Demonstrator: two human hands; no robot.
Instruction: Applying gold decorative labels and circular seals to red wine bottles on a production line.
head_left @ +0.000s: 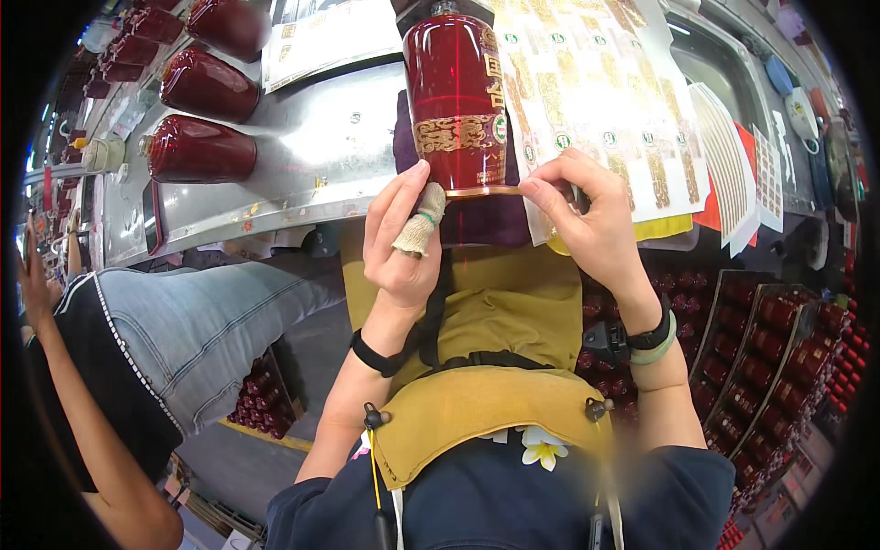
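A dark red glass bottle (pixel 449 92) with gold decoration lies on its side on the metal bench, its base toward me. Across the base runs a thin gold strip (pixel 481 192). My left hand (pixel 401 229) is at the base's left corner, its covered thumb pressed on the strip's left end and its fingertips against the bottle. A cloth finger cover (pixel 420 225) sits on that thumb. At the strip's other end, my right hand (pixel 591 211) pinches with thumb and forefinger, just off the bottle's right side. A dark purple cloth (pixel 490 225) lies beneath the bottle.
Sheets of gold labels (pixel 632 110) cover the bench to the right, beside a red sheet (pixel 710 213). More red bottles (pixel 203 149) lie at the left, near white papers (pixel 325 41). A co-worker in jeans (pixel 211 321) stands at the left. Racked bottles (pixel 770 367) are low at the right.
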